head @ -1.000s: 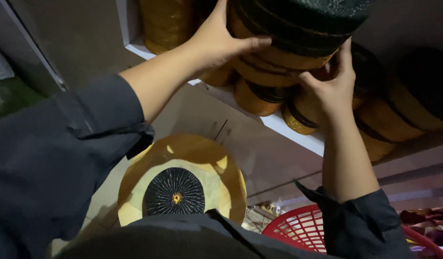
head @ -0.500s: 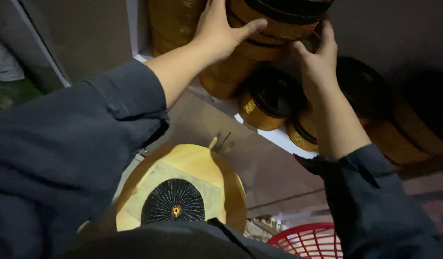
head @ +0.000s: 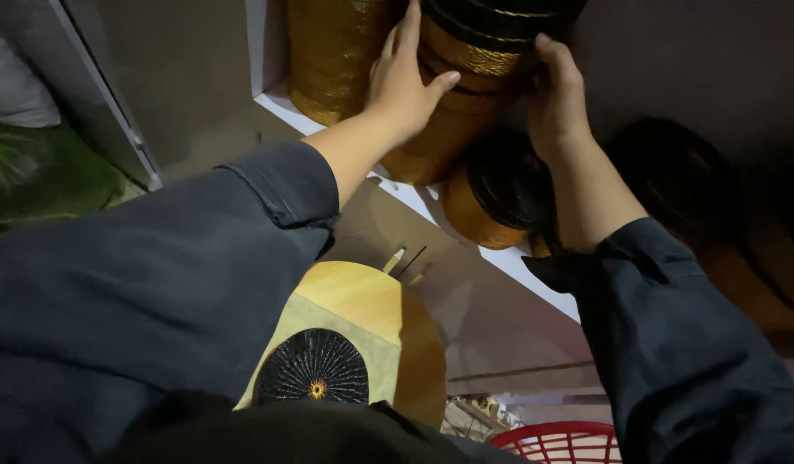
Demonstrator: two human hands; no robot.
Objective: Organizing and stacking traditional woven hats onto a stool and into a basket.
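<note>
1. The gold and black round container (head: pixel 474 60) between the hands is running off the top edge; its contents are hidden.
2. Left hand (head: pixel 405 82) is pressing, fingers spread open, flat against its left side.
3. Right hand (head: pixel 558 94) is cupping its right side, fingers curled.
4. Below the hands, a black-lidded gold container (head: pixel 500 193) is lying on its side on the white shelf (head: pixel 431 202).
5. Beyond the left hand, a gold cylinder (head: pixel 332 51) is standing, partly cropped.
</note>
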